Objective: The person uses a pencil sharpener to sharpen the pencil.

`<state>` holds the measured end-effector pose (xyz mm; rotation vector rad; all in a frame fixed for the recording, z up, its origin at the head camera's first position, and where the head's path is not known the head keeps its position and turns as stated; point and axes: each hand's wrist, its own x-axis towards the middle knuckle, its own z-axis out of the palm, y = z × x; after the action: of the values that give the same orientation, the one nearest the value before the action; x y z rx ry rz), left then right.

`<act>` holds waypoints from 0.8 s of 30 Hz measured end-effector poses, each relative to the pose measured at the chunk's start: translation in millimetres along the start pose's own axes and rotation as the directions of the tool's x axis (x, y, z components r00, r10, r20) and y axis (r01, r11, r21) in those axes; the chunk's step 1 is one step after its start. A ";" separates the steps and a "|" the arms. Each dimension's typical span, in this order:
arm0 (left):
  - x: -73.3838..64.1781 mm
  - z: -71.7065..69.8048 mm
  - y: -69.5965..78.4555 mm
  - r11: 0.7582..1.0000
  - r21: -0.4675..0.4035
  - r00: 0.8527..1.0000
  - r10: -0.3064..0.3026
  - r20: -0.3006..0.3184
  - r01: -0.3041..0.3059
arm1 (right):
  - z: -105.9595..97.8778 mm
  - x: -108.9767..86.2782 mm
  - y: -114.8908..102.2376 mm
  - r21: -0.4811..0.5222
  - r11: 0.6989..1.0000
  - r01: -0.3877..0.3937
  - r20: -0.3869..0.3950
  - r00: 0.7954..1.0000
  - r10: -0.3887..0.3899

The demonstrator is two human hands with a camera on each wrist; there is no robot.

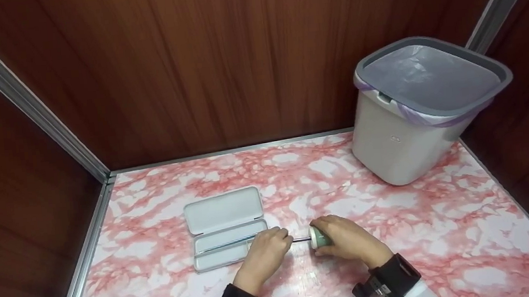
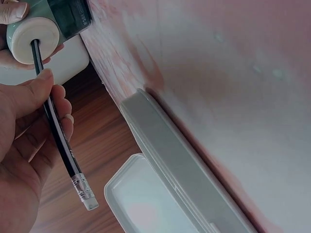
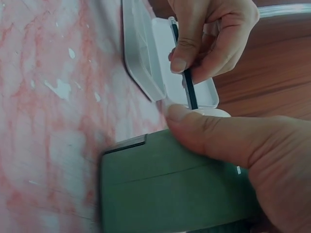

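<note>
Over the counter (image 1: pixel 162 294), beside the open pencil case (image 1: pixel 229 231), the pencil (image 2: pixel 60 133) sits in the hole of the sharpener (image 1: pixel 321 237); a skewed push might snap its lead. Left hand (image 1: pixel 265 249) reaches forward, grip pinching the pencil; right hand (image 1: pixel 349 238) angled inward, grip wrapped round the sharpener.

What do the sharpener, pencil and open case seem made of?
Sharpener: probably matte plastic, given its thin seam. Pencil: likely painted wood; its dark sides show slight sheen. Open case: satin pale plastic or coated metal; smooth rounded edges fit either.
</note>
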<state>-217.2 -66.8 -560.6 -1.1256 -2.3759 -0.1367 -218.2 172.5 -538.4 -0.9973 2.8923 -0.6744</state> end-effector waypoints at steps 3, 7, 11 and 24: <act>0.3 1.4 0.3 1.000 -0.011 1.000 0.003 -0.009 -0.003 | -1.1 1.3 -0.9 -0.031 0.999 0.028 0.001 1.000 -0.028; 1.5 2.4 1.0 1.000 -0.007 1.000 0.003 -0.011 -0.003 | -3.5 4.5 -1.4 -0.061 0.996 0.057 0.005 0.998 -0.057; 3.8 2.3 1.7 1.000 -0.014 1.000 0.002 -0.004 -0.002 | -6.6 8.5 -0.7 -0.082 0.995 0.048 0.008 0.999 -0.048; 6.4 4.8 3.2 0.999 -0.032 1.000 0.005 -0.004 -0.005 | -9.2 11.9 0.1 -0.100 0.995 0.023 0.005 1.000 -0.023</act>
<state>-220.1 -58.8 -562.1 -1.1451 -2.3750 -0.1763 -229.1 169.2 -528.6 -1.0424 2.9421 -0.5325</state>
